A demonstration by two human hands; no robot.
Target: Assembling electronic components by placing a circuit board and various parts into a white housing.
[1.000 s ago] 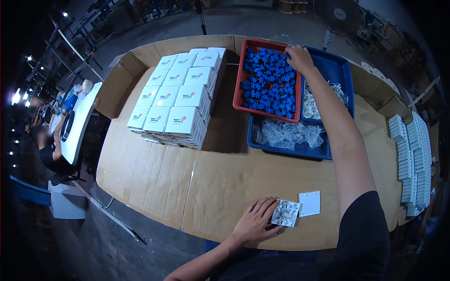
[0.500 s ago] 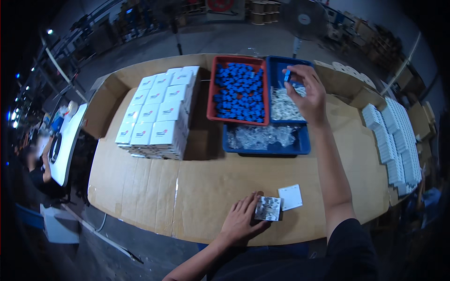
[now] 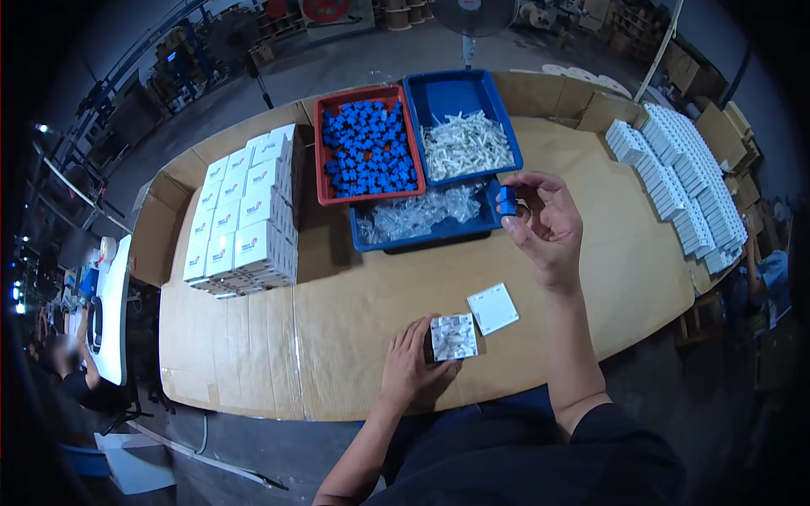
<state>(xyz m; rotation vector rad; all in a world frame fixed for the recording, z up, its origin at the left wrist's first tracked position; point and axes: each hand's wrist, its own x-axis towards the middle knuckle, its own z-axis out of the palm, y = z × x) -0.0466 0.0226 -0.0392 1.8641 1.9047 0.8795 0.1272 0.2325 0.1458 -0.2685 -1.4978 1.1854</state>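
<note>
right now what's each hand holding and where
Right hand pinches a small blue part by its sides at the fingertips. Left hand steadies a square grey piece at its left edge.
</note>
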